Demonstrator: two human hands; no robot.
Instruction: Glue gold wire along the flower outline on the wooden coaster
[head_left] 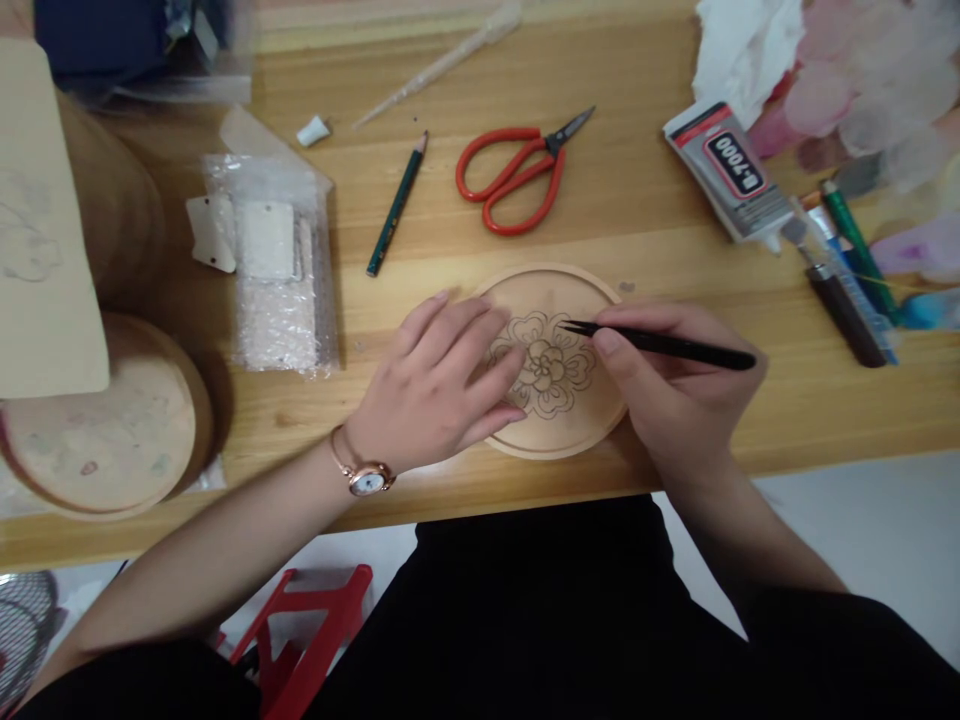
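A round wooden plate [551, 440] with a raised rim lies near the table's front edge, a flower pattern [546, 368] drawn in dark lines on it. Over the plate's left side rests my left hand [442, 385], palm down with fingers spread, hiding part of the rim and some petals. It holds nothing. My right hand [675, 370] grips black tweezers [675, 347] at the right rim. The tweezers' tips point left over the upper right petals, slightly apart, with nothing visible between them.
Red-handled scissors [517, 180], a green pencil [395, 212] and a B-7000 glue tube [724, 172] lie beyond the plate. Bagged pieces [277, 270] and a wooden tray [187, 400] are left. Brushes and a craft knife [847, 315] are right. A red stool [322, 620] stands below.
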